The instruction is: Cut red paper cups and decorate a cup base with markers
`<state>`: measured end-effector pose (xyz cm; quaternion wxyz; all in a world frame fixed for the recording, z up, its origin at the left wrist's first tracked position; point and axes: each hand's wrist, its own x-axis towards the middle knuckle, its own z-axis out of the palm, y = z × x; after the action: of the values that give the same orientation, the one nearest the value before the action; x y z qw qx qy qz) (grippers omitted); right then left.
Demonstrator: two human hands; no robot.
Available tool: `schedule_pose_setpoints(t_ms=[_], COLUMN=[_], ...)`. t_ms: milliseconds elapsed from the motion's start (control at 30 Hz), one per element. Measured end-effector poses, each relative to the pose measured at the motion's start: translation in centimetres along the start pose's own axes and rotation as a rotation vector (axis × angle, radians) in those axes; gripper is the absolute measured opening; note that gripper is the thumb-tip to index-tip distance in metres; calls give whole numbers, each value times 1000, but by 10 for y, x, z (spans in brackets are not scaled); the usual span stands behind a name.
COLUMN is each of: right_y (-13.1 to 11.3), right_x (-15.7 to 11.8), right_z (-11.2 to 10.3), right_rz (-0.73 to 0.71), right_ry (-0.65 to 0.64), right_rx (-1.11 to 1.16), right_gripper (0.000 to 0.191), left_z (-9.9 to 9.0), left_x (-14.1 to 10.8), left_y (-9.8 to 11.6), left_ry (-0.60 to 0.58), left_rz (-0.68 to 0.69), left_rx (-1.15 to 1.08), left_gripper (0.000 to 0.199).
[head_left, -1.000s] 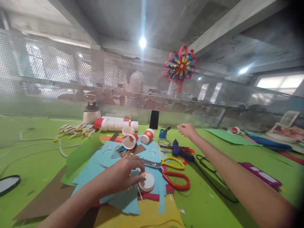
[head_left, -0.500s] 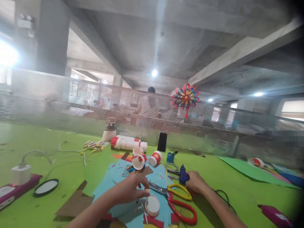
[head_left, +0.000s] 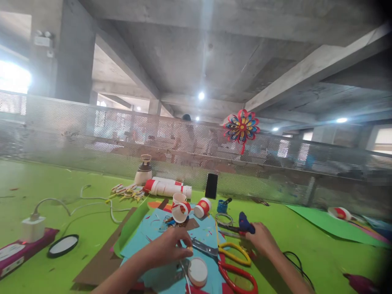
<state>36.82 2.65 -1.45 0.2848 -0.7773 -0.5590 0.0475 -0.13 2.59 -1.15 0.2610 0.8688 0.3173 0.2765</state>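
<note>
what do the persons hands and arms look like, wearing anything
Both arms are bare as far as the view shows: no sleeves, gloves or watch on the forearms or wrists. The left hand and right hand show no rings or markings that can be made out, though motion blur softens the fingers. The upper arms are out of frame.

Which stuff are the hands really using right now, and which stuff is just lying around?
In use:
- left hand, pinching a small piece over the white cup
- right hand, its grip on the blue glue gun
- blue paper underneath

Lying about:
- red scissors
- yellow scissors
- phone
- cup stack
- paper flower on the mesh
- black lid
</note>
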Motion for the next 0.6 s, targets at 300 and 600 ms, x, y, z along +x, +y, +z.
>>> schedule_pose_setpoints(t_ms=[300, 600], right_y=[-25, -62], right_x=[-34, -81], right_z=[-47, -50], right_rz=[-95, -206], right_ry=[-100, -476], right_rx=[872, 986], right_gripper=[32, 45], left_z=[1, -12], left_x=[1, -3], left_y=[-1, 9], left_ry=[-24, -19], left_rz=[-17, 26], left_rx=[16, 51], left_gripper=[18, 22])
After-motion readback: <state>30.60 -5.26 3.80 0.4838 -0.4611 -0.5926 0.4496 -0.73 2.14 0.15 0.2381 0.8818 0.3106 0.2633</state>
